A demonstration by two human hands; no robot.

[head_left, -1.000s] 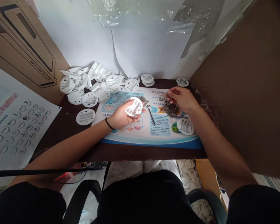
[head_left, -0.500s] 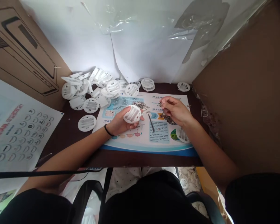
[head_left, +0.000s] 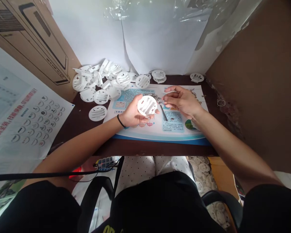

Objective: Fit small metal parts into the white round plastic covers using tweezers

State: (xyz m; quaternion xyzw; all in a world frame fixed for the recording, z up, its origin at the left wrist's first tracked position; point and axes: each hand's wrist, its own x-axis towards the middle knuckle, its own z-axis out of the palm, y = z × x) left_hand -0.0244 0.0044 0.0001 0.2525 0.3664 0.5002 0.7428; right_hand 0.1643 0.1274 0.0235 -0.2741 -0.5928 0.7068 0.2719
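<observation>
My left hand is closed around the edge of a round white plastic part, whose slotted, ribbed side faces up. Just right of it is my right hand, its thumb and fingers brought together in a pinch. Whatever lies between those fingertips is too small to make out. Behind the white part, a pile of small shiny metal pieces lies on a printed sheet. A thin dark rod-like tool rests between the hands, with a few tiny metal bits beside it.
A heap of similar white parts fills the table's back left. One lone part sits at the back right. Cardboard walls and a white-covered back enclose the table. A black cable crosses at lower left.
The view has shifted, so the table sits higher and further right. My right hand has come left, closer to the white part, which my left hand still holds, now tilted differently.
</observation>
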